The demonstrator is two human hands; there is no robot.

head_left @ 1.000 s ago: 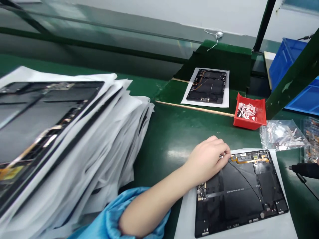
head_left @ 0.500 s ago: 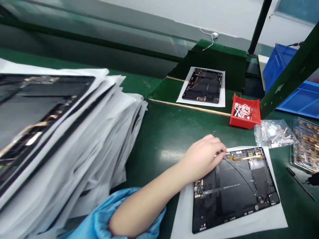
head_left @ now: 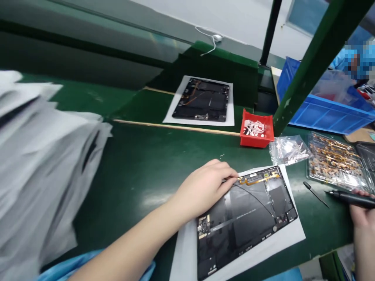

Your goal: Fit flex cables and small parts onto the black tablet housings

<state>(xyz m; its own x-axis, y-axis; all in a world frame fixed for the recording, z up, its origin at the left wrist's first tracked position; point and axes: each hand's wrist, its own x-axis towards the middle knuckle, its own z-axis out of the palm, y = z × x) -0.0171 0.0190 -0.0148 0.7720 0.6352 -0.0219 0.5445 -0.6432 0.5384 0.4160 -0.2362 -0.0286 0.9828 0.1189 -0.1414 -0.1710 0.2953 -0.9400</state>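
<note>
Along the far edge of the nearer tablet (head_left: pixel 243 218), on white paper (head_left: pixel 281 240), my left hand (head_left: pixel 209 187) rests, grip unclear; my right hand (head_left: pixel 361 214) clasps a black pen-like tool (head_left: pixel 345 196); green bench (head_left: pixel 137 164) opens leftward

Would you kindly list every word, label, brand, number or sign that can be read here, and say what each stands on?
No text can be read with certainty.
Near opened tablet: a line of pale print across its dark interior, too small to read.
Far opened tablet: a pale mark inside, too small and blurred to tell whether it is text.
</note>
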